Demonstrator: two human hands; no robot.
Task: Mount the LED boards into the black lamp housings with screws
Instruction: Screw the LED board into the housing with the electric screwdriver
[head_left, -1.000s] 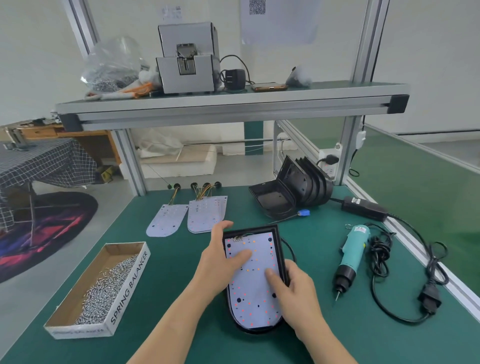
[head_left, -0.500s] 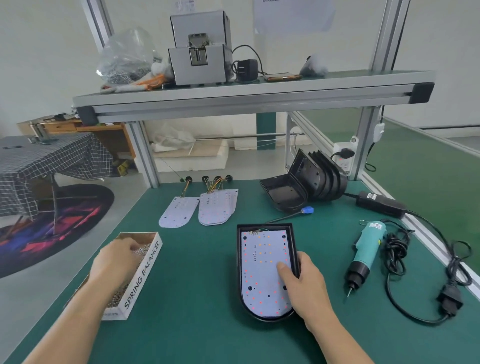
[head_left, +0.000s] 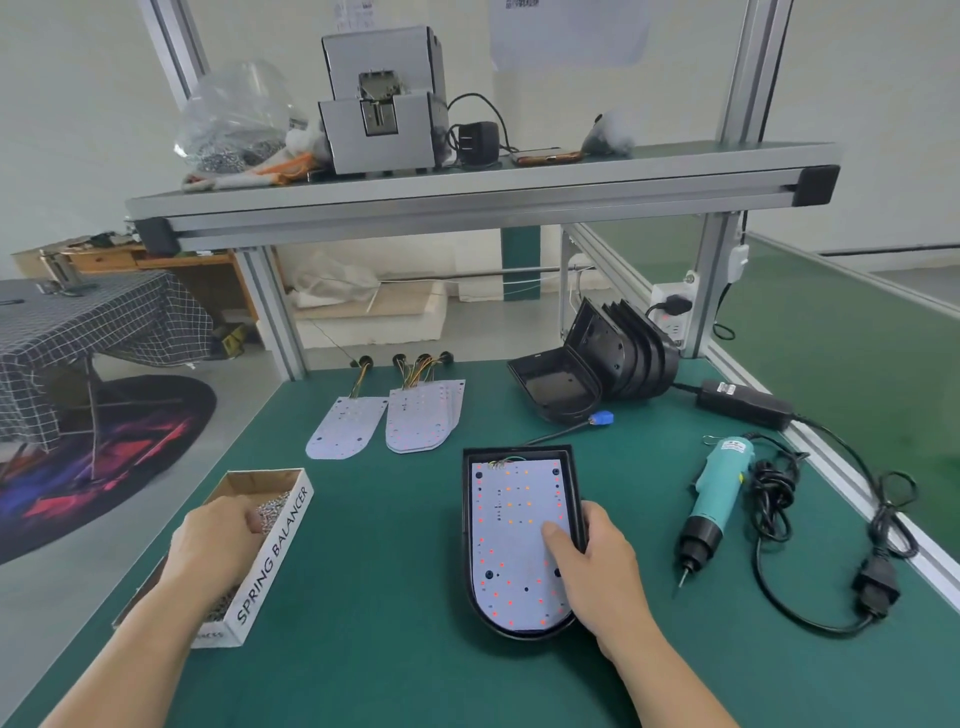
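Observation:
A black lamp housing (head_left: 466, 519) lies flat on the green bench with a white LED board (head_left: 511, 535) seated inside it. My right hand (head_left: 602, 571) holds the housing's right rim, thumb pressing on the board and fingers round the outer edge. My left hand (head_left: 213, 545) is inside the cardboard box (head_left: 270, 561) of silver screws (head_left: 272, 506). Its fingers curl down into the pile, fingertips hidden. Spare LED boards (head_left: 423, 418) with wire tails lie further back, one single board (head_left: 343, 426) to their left.
Empty black housings (head_left: 561, 384) are stacked at the back right. A teal electric screwdriver (head_left: 714, 499) lies to the right of the housing, with its coiled cable and plug (head_left: 878, 587) and a power adapter (head_left: 743, 405). An overhead shelf (head_left: 467, 197) carries a screw feeder (head_left: 384, 109).
My left hand left the LED board, swung left and went into the screw box. My right hand stayed on the housing's right edge with the thumb on the board.

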